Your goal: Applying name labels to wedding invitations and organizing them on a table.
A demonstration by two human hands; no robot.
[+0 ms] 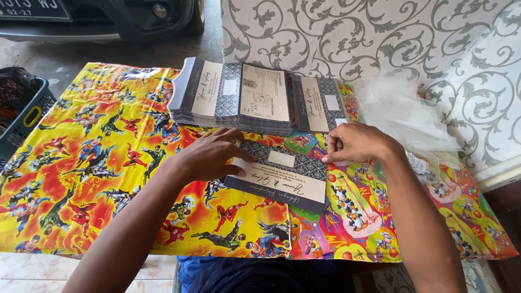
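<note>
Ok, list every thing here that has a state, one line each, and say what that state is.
Single card: lying flat on the cartoon sheet, pressed by both hands.
Left hand: palm down on the card's left end.
Right hand: fingertips pinched at the card's right edge.
Stack of cards: piled, fanned slightly, untouched.
Clear plastic sleeves: loose heap at right.
Cartoon sheet: spread flat.

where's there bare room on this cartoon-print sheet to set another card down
The widest free patch of the cartoon-print sheet lies left of the left hand, toward the blue basket. It is crowded around the card, the card stack, the right hand and the clear plastic sleeves.
</note>
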